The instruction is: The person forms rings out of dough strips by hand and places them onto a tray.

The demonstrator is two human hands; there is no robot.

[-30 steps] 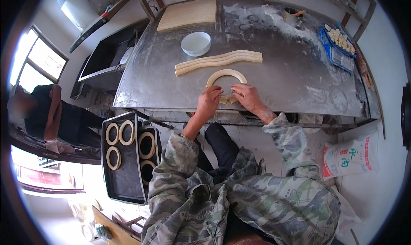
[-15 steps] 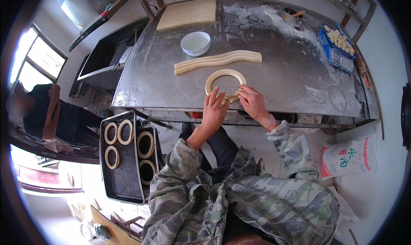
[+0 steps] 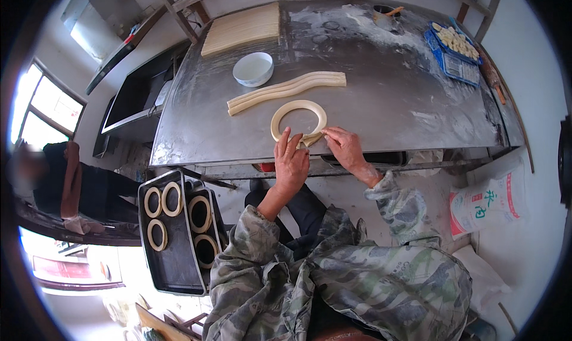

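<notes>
A pale dough ring [image 3: 274, 121] lies near the front edge of the metal table [image 3: 393, 114]. Its near side is flattened and loose where the ends overlap. My left hand [image 3: 291, 165] rests at that near side, fingers curled over and gripping the dough. From the right, my right hand [image 3: 347, 152] pinches the dough between thumb and fingertips. The fingers partly cover the overlap. Just beyond the ring lies a long strip of several dough ropes [image 3: 286, 89] side by side, and behind it stands a white bowl [image 3: 253, 69].
A ridged dough sheet [image 3: 241, 30] lies at the far left. Far right are a tin [image 3: 386, 20], a blue scale [image 3: 459, 68] with dough pieces and a rolling pin [image 3: 490, 78]. Black trays [image 3: 173, 263] with dough rings stand low left, near another person [image 3: 95, 174]. A white sack [image 3: 485, 204] sits right.
The view has shifted, so the table's things appear further left. My right hand has drawn slightly right and nearer to me relative to the ring. Both hands stay at the overlap.
</notes>
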